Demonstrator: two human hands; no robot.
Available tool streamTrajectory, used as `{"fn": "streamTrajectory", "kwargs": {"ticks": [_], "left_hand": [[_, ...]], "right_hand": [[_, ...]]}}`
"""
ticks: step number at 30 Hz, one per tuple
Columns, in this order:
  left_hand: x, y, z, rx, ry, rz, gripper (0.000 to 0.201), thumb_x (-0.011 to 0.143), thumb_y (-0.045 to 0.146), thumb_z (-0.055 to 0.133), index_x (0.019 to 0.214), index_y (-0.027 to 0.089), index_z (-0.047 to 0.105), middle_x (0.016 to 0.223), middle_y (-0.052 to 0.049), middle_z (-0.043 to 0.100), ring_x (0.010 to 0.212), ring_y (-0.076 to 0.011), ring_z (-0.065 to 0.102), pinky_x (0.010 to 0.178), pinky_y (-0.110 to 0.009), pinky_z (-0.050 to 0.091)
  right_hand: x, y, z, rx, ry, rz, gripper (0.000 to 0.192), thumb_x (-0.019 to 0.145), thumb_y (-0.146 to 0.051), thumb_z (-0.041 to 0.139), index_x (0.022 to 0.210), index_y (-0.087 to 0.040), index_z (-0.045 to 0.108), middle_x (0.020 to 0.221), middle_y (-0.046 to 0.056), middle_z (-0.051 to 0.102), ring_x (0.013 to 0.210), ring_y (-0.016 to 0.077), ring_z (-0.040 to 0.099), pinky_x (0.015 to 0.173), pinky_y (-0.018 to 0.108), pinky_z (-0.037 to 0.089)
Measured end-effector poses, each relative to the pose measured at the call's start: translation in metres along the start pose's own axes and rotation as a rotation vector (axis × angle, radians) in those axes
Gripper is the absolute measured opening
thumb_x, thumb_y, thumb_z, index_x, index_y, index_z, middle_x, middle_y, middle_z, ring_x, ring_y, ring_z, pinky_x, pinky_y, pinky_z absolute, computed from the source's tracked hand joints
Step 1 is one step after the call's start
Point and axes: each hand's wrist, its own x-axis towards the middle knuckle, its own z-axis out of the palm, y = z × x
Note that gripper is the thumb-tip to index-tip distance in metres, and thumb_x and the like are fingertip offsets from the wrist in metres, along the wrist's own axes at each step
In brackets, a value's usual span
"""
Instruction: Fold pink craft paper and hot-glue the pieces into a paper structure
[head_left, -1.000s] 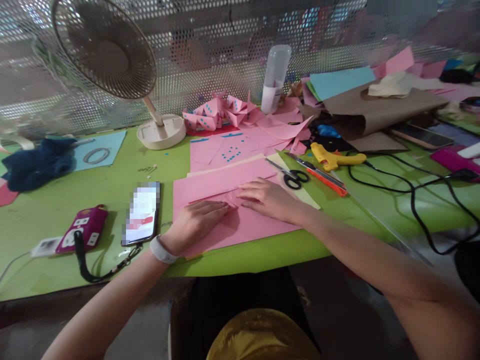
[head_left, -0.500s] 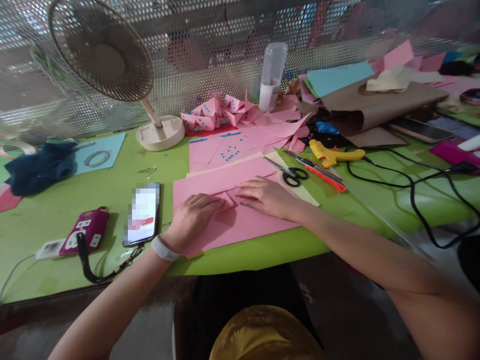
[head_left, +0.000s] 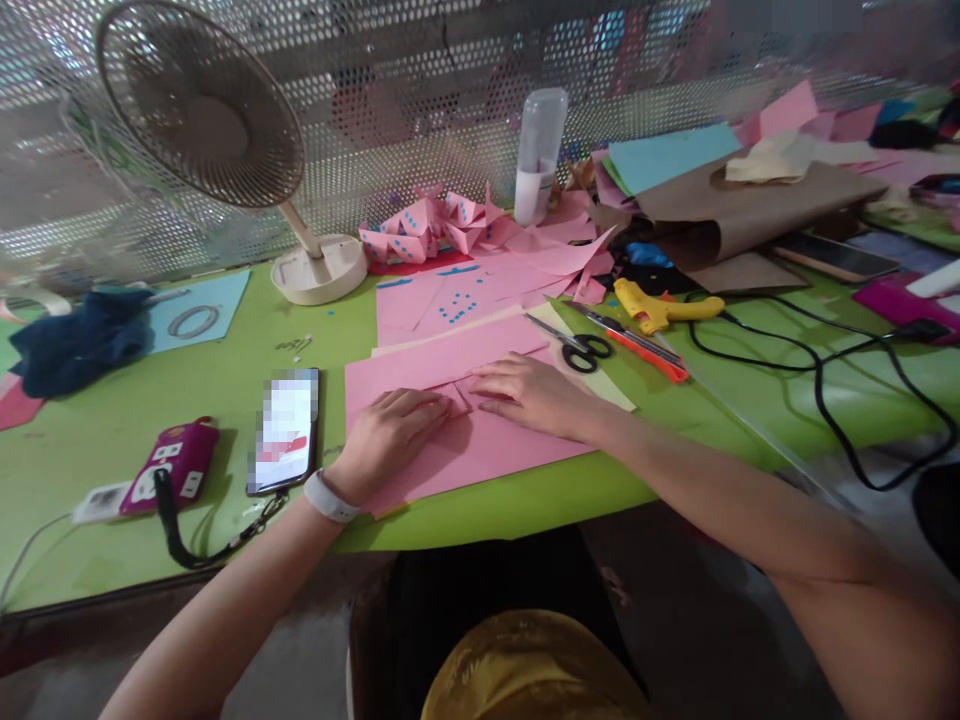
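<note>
Both hands lie flat, palms down, on the pink paper sheet (head_left: 480, 440) at the near edge of the green table (head_left: 187, 400): left hand (head_left: 390, 430) with fingers slightly curled over a small folded flap, right hand (head_left: 529, 393) spread, fingertips meeting the left's at the fold; neither grips anything. Phone (head_left: 285, 428) just left of the sheet, purple pouch (head_left: 169, 465) further left. Scissors (head_left: 577, 345), orange cutter (head_left: 637, 345), yellow glue gun (head_left: 660, 308) right of the sheet. Fan (head_left: 217, 120) behind. Clear bottle (head_left: 540, 150), white glue low inside. Folded pink pieces (head_left: 435, 225) by the mesh.
</note>
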Motion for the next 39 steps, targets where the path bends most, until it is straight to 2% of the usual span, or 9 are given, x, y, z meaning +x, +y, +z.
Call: {"fn": "streamTrajectory", "kwargs": {"ticks": [3, 8, 11, 14, 19, 27, 30, 34, 39], "left_hand": [[0.000, 0.000, 0.000, 0.031, 0.044, -0.014, 0.024, 0.096, 0.023, 0.051, 0.111, 0.021, 0.069, 0.101, -0.008, 0.072, 0.089, -0.0201, 0.066, 0.077, -0.038, 0.056], [0.000, 0.003, -0.002, 0.018, 0.005, 0.034, 0.027, 0.096, 0.017, 0.046, 0.110, 0.018, 0.069, 0.096, -0.007, 0.073, 0.085, -0.0192, 0.067, 0.074, -0.035, 0.057], [0.001, 0.005, -0.004, 0.006, -0.001, 0.029, 0.025, 0.095, 0.019, 0.049, 0.110, 0.018, 0.069, 0.097, -0.008, 0.073, 0.086, -0.0196, 0.067, 0.074, -0.035, 0.057], [0.001, 0.005, -0.002, 0.015, -0.017, 0.013, 0.023, 0.094, 0.026, 0.054, 0.109, 0.019, 0.069, 0.104, -0.008, 0.073, 0.093, -0.0216, 0.068, 0.079, -0.038, 0.058], [-0.003, -0.002, 0.004, -0.029, -0.050, -0.038, 0.029, 0.098, 0.026, 0.047, 0.120, 0.019, 0.065, 0.123, -0.011, 0.067, 0.110, -0.0234, 0.066, 0.093, -0.043, 0.056], [-0.005, -0.002, 0.005, -0.120, -0.035, -0.073, 0.034, 0.096, 0.025, 0.052, 0.129, 0.026, 0.060, 0.125, -0.005, 0.067, 0.109, -0.0197, 0.067, 0.097, -0.038, 0.055], [-0.004, 0.000, 0.004, -0.151, -0.021, -0.081, 0.033, 0.095, 0.024, 0.053, 0.128, 0.027, 0.061, 0.121, -0.005, 0.069, 0.106, -0.0203, 0.068, 0.095, -0.039, 0.056], [-0.002, 0.001, 0.003, -0.302, 0.001, -0.148, 0.032, 0.095, 0.024, 0.053, 0.125, 0.025, 0.063, 0.118, -0.006, 0.070, 0.104, -0.0203, 0.069, 0.091, -0.036, 0.058], [0.000, 0.000, 0.004, -0.454, 0.034, -0.300, 0.043, 0.091, 0.028, 0.059, 0.133, 0.026, 0.055, 0.105, -0.004, 0.075, 0.094, -0.0182, 0.072, 0.083, -0.033, 0.061]], "right_hand": [[0.000, 0.000, 0.000, 0.004, 0.005, -0.004, 0.029, 0.095, -0.028, 0.055, 0.118, -0.015, 0.068, 0.128, 0.011, 0.065, 0.118, 0.0235, 0.057, 0.104, 0.042, 0.043], [0.000, 0.001, 0.001, 0.030, 0.022, -0.009, 0.027, 0.095, -0.028, 0.055, 0.117, -0.020, 0.069, 0.127, 0.009, 0.066, 0.117, 0.0230, 0.058, 0.103, 0.043, 0.044], [0.000, 0.001, 0.002, 0.039, 0.029, -0.011, 0.028, 0.095, -0.027, 0.055, 0.118, -0.022, 0.068, 0.126, 0.009, 0.066, 0.118, 0.0230, 0.058, 0.103, 0.045, 0.043], [-0.001, 0.001, 0.003, 0.014, 0.031, -0.014, 0.028, 0.095, -0.028, 0.054, 0.117, -0.021, 0.069, 0.127, 0.009, 0.065, 0.118, 0.0230, 0.058, 0.104, 0.044, 0.043], [-0.001, 0.004, 0.005, -0.031, 0.054, -0.021, 0.027, 0.093, -0.030, 0.057, 0.115, -0.020, 0.070, 0.127, 0.011, 0.065, 0.117, 0.0253, 0.058, 0.103, 0.045, 0.044], [-0.001, 0.010, 0.007, -0.068, 0.110, -0.016, 0.021, 0.093, -0.025, 0.057, 0.107, -0.022, 0.073, 0.120, 0.008, 0.068, 0.112, 0.0242, 0.059, 0.098, 0.044, 0.046], [-0.001, 0.007, 0.008, -0.014, 0.145, -0.029, 0.023, 0.095, -0.022, 0.053, 0.107, -0.020, 0.072, 0.118, 0.009, 0.068, 0.110, 0.0230, 0.060, 0.098, 0.042, 0.046], [0.001, 0.002, 0.014, 0.154, 0.164, -0.061, 0.021, 0.093, -0.021, 0.056, 0.106, -0.019, 0.071, 0.108, 0.009, 0.071, 0.104, 0.0216, 0.061, 0.094, 0.040, 0.048], [0.007, -0.001, 0.021, 0.394, 0.193, 0.096, 0.017, 0.088, -0.023, 0.063, 0.102, -0.018, 0.071, 0.102, 0.009, 0.071, 0.096, 0.0203, 0.063, 0.085, 0.036, 0.051]]}}
